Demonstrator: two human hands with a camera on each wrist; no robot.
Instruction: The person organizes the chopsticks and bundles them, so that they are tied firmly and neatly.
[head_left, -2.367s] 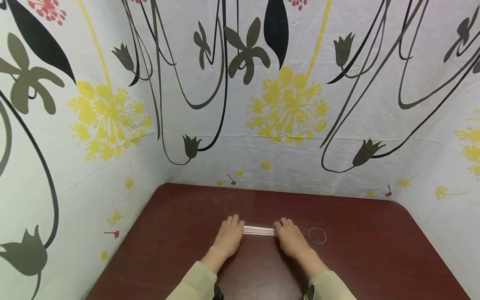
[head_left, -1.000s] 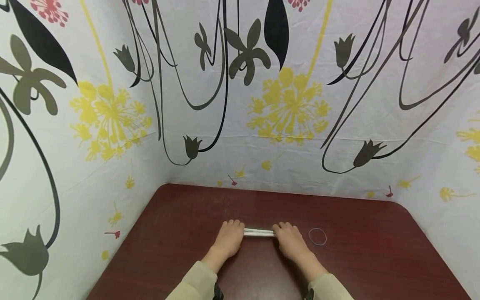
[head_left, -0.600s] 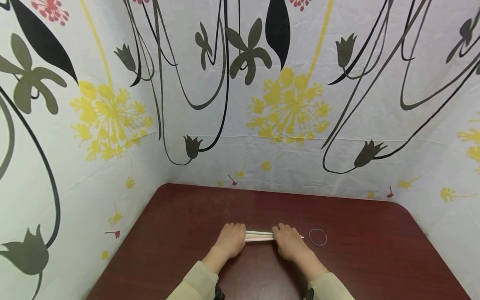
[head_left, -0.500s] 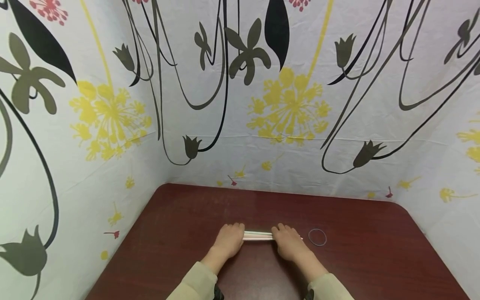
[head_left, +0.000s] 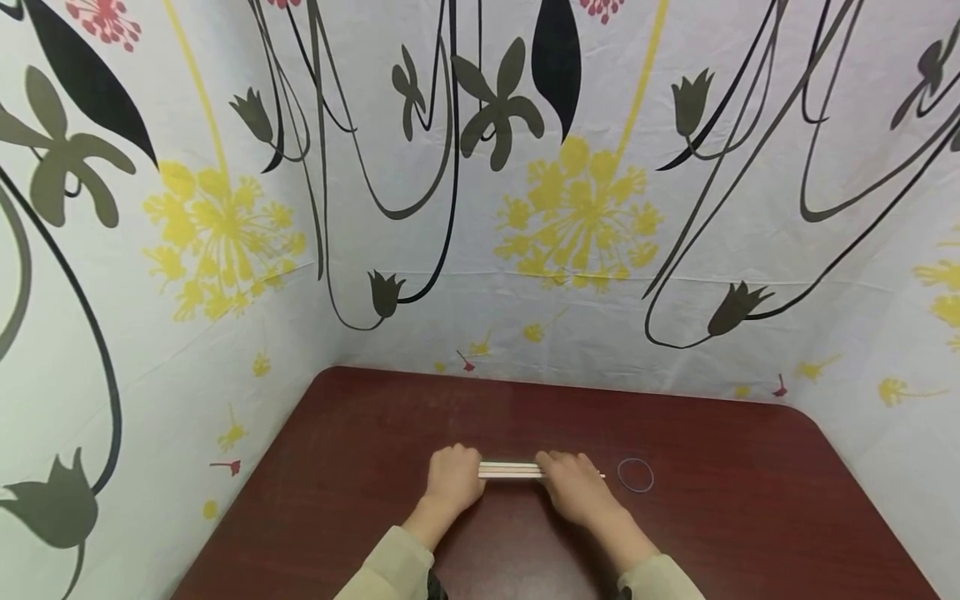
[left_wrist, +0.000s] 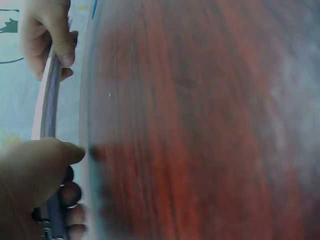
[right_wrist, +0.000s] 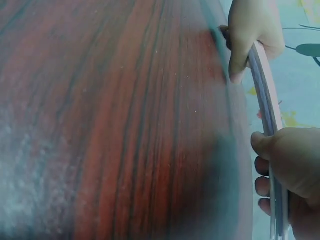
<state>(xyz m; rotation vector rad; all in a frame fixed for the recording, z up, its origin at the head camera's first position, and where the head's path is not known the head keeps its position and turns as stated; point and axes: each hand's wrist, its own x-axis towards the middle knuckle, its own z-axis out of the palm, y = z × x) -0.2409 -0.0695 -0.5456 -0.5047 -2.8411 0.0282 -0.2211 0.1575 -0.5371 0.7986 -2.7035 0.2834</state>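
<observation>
The head camera faces forward and down from farther back. Both wrist cameras, close in, share the sticks, left hand and right hand.

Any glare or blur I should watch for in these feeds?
Head: soft sheen low on the table, near centre; left wrist: pale glare at right, stick bundle slightly soft; right wrist: pale glare toward lower left, blurred dark patch beside the right hand.

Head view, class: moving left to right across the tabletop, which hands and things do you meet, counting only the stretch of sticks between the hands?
Left hand → sticks → right hand → thin loop
</observation>
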